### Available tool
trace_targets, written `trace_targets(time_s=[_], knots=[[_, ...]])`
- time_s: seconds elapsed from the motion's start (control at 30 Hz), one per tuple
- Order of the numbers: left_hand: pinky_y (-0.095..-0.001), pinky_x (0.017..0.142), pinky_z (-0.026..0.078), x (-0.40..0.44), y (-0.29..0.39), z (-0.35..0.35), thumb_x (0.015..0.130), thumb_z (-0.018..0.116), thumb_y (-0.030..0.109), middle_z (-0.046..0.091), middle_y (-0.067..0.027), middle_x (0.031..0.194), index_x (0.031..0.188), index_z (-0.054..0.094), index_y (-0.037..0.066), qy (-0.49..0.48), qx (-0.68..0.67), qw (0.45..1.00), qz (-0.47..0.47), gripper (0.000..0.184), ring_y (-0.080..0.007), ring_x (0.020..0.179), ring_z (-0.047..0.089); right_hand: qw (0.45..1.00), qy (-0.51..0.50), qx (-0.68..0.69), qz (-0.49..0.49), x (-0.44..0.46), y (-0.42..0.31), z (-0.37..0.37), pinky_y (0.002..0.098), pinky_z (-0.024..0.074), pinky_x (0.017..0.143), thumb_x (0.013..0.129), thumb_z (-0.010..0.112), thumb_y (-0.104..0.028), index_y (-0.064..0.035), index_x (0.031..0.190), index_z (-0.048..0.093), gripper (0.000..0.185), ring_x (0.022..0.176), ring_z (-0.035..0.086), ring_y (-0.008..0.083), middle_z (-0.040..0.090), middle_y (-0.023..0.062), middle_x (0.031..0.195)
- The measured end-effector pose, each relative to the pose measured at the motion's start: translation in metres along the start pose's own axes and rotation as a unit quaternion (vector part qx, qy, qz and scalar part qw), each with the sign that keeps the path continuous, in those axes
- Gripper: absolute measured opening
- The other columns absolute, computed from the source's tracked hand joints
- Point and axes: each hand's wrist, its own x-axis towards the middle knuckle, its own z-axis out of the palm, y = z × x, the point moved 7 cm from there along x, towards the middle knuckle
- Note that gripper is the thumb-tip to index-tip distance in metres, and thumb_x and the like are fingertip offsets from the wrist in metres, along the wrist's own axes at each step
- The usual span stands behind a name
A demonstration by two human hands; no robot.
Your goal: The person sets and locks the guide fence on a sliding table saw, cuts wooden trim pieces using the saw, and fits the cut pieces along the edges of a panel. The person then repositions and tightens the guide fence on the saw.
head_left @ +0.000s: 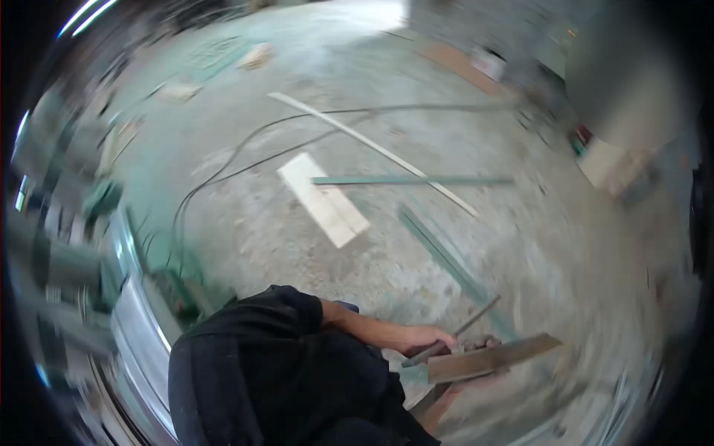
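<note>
My left hand (430, 339) reaches in from a dark sleeve, its fingers closed around a thin dark rod (480, 314) that slants up to the right. Just right of it, a brown flat piece (494, 358) lies at a slight tilt. My right hand (483, 380) is blurred and mostly hidden below and behind this piece, with its fingers at the edges. What the right hand grips exactly is smeared by motion. A greenish strip (446, 256) lies on the floor beyond the hands.
On the concrete floor lie a pale board (323, 201), a green bar (416, 181) across its end, a long pale strip (372, 145) and a dark cable (260, 134). Metal profiles (137, 334) stand at the left. A brown board (457, 65) lies at the upper right.
</note>
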Motion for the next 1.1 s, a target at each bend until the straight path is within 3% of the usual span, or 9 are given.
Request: trace_targets(time_s=[0.1,0.17,0.2,0.3,0.67,0.8,0.9,1.0,1.1], knots=[[-0.0366,0.071,0.052,-0.037,0.046,-0.021,0.087,0.068,0.031,0.069,-0.0039,0.081,0.090,0.071,0.006,0.062,-0.073,0.992,0.077,0.026,-0.0187,0.074,0.064,0.999,-0.026,-0.026,0.039,0.061,0.070,0.031,0.0392,0.0522,0.066,0.093,0.052,-0.067,-0.0012,0.112,0.054,0.068,0.079,0.061,0.0265,0.058,0.0148,0.104],[-0.0367,0.068,0.051,-0.050,0.066,-0.041,0.086,0.068,0.032,0.067,-0.0030,0.081,0.087,0.070,0.008,0.104,-0.050,0.985,0.131,0.024,-0.0182,0.071,0.061,0.991,0.023,-0.132,-0.027,0.079,0.090,0.048,0.0311,0.0491,0.059,0.096,0.040,-0.072,-0.0002,0.112,0.055,0.076,0.074,0.058,0.0224,0.058,0.0146,0.097],[-0.0362,0.069,0.046,-0.058,0.075,-0.048,0.085,0.069,0.027,0.061,-0.0006,0.078,0.087,0.068,0.011,0.078,-0.086,0.983,0.139,0.016,-0.0162,0.071,0.055,0.925,0.022,-0.344,-0.160,0.086,0.103,0.051,0.0312,0.0457,0.055,0.096,0.032,-0.075,-0.0001,0.108,0.055,0.079,0.068,0.052,0.0201,0.056,0.0133,0.093],[-0.0352,0.064,0.043,-0.094,0.107,-0.077,0.082,0.070,0.026,0.059,-0.0007,0.078,0.087,0.069,0.011,0.153,-0.039,0.964,0.213,0.017,-0.0150,0.070,0.052,0.987,-0.119,-0.076,0.083,0.123,0.162,0.065,0.0325,0.0433,0.052,0.096,0.034,-0.074,-0.0002,0.107,0.055,0.078,0.067,0.049,0.0203,0.053,0.0121,0.091],[-0.0357,0.060,0.046,-0.271,0.212,-0.204,0.071,0.079,0.024,0.063,-0.0072,0.076,0.088,0.069,-0.001,0.356,0.110,0.872,0.318,0.032,-0.0177,0.067,0.058,0.973,-0.151,-0.048,0.170,0.216,0.279,0.196,0.0428,0.0513,0.073,0.095,0.050,-0.059,0.0006,0.109,0.058,0.062,0.076,0.060,0.0251,0.058,0.0137,0.095],[-0.0358,0.063,0.050,-0.352,0.229,-0.314,0.069,0.080,0.024,0.066,-0.0091,0.077,0.089,0.068,-0.002,0.501,0.058,0.772,0.386,0.035,-0.0178,0.070,0.062,0.978,-0.001,-0.121,0.169,0.282,0.293,0.170,0.0406,0.0499,0.071,0.093,0.054,-0.049,0.0014,0.116,0.058,0.056,0.073,0.058,0.0239,0.057,0.0121,0.090],[-0.0387,0.068,0.054,-0.439,0.242,-0.349,0.070,0.082,0.027,0.069,-0.0121,0.081,0.094,0.069,-0.003,0.681,0.113,0.626,0.362,0.040,-0.0223,0.073,0.065,0.976,-0.083,-0.114,0.164,0.330,0.315,0.204,0.0377,0.0482,0.068,0.095,0.054,-0.047,0.0034,0.129,0.052,0.061,0.073,0.054,0.0232,0.055,0.0108,0.092],[-0.0417,0.078,0.055,-0.499,0.236,-0.394,0.071,0.087,0.030,0.072,-0.0185,0.092,0.109,0.068,-0.003,0.766,0.077,0.614,0.175,0.054,-0.0286,0.086,0.069,0.967,-0.136,-0.133,0.171,0.409,0.339,0.214,0.0342,0.0460,0.066,0.095,0.056,-0.044,0.0042,0.141,0.044,0.068,0.072,0.051,0.0214,0.052,0.0095,0.095],[-0.0441,0.079,0.055,-0.544,0.205,-0.463,0.069,0.089,0.032,0.072,-0.0200,0.100,0.109,0.070,-0.002,0.870,0.101,0.472,0.101,0.056,-0.0318,0.090,0.070,0.940,-0.295,-0.080,0.154,0.467,0.355,0.303,0.0361,0.0503,0.068,0.101,0.054,-0.036,0.0042,0.150,0.033,0.067,0.074,0.053,0.0216,0.053,0.0116,0.097]])
